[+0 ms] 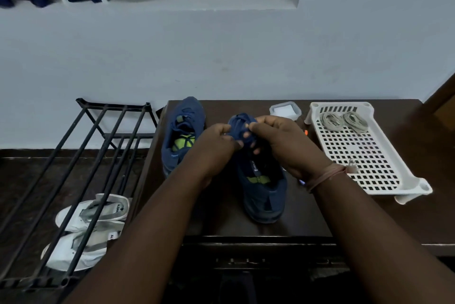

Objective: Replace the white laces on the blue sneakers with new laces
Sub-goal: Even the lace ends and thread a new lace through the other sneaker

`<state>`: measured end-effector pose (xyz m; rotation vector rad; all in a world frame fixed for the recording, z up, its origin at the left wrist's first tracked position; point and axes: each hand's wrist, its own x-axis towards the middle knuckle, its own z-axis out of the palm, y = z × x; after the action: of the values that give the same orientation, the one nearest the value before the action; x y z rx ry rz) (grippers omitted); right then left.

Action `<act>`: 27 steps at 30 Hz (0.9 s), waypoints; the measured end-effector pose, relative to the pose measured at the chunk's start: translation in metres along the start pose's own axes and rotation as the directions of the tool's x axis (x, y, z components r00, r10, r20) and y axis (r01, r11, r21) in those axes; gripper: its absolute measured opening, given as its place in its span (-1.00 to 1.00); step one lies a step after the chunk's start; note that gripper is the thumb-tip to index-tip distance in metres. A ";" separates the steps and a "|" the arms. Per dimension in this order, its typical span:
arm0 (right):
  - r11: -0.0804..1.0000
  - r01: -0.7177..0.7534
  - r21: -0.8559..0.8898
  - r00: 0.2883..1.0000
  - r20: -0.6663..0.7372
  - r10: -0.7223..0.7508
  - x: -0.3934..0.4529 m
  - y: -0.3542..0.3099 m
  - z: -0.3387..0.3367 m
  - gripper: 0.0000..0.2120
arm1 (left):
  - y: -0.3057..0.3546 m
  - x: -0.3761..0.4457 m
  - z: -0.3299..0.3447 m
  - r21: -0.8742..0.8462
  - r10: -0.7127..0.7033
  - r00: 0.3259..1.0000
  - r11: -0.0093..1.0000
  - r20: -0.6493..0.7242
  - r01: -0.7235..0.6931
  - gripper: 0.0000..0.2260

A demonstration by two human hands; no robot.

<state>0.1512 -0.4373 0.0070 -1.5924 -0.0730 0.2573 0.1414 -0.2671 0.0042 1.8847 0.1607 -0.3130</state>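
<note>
Two hands meet over the toe end of the nearer blue sneaker [264, 188], which lies on the dark surface [305, 215] with its heel toward you and its long axis running away; your left hand [216, 141] and right hand [275, 139] both pinch at the dark lacing, equally near. Beyond and left lies the second sneaker [183, 131]. Farther right, two coiled pale laces [344, 120] rest in the white tray [384, 171], nearer your right hand

Dim, bluish, even light; you see soft focus throughout, with wide-angle bending at the edges. The dark worktop [307, 217] swallows shadow detail; the pale wall [221, 57] shows no glare.
</note>
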 end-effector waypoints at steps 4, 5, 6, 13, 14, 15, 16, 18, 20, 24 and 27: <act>0.995 -0.057 0.086 0.995 0.088 0.049 0.012 0.002 -0.003 -0.83 | 0.004 0.006 -0.006 -0.334 -0.030 0.998 0.941 0.054 0.046 -0.73; 0.995 -0.059 0.080 0.991 0.123 0.049 0.015 0.003 -0.003 -0.82 | 0.004 0.007 -0.007 -0.351 -0.032 0.999 0.935 0.042 0.045 -0.75; 0.996 -0.059 0.071 0.986 0.157 0.047 0.018 0.003 -0.002 -0.80 | 0.003 0.007 -0.007 -0.340 -0.022 1.000 0.940 0.011 0.024 -0.76; 0.999 -0.030 0.030 0.994 0.106 0.027 0.029 0.007 -0.010 -0.83 | 0.000 0.007 -0.008 -0.148 0.024 0.983 0.988 -0.181 -0.051 -0.91; 0.999 -0.020 0.041 0.997 0.072 0.017 0.029 0.009 -0.011 -0.84 | 0.000 0.009 -0.009 -0.144 0.008 0.983 0.989 -0.186 -0.035 -0.91; 0.999 -0.005 0.054 0.999 0.032 0.003 0.028 0.010 -0.012 -0.85 | -0.001 0.012 -0.011 -0.169 -0.015 0.981 0.985 -0.195 -0.019 -0.91; 0.998 0.010 0.058 1.000 -0.010 -0.009 0.028 0.010 -0.013 -0.88 | 0.000 0.014 -0.013 -0.214 -0.045 0.977 0.977 -0.207 -0.001 -0.91; 0.999 0.028 0.018 0.995 -0.100 -0.026 0.027 0.012 -0.014 -0.92 | 0.000 0.018 -0.015 -0.291 -0.101 0.968 0.956 -0.229 0.031 -0.90; 0.995 0.050 -0.084 0.979 -0.191 -0.066 0.028 0.013 -0.016 -0.90 | 0.001 0.023 -0.017 -0.306 -0.115 0.957 0.952 -0.266 0.029 -0.89; 0.931 0.090 -0.353 0.922 -0.325 -0.212 0.034 0.019 -0.024 -0.88 | 0.005 0.028 -0.019 -0.345 -0.150 0.893 0.939 -0.424 -0.006 -0.85; 0.804 0.020 -0.595 0.947 -0.247 -0.206 0.038 0.025 -0.026 -0.85 | 0.009 0.031 -0.016 -0.221 -0.061 0.824 0.972 -0.564 -0.080 -0.80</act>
<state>0.1911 -0.4557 -0.0221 -2.2242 -0.0104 -0.1279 0.1759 -0.2562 0.0082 1.6888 0.5686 0.2831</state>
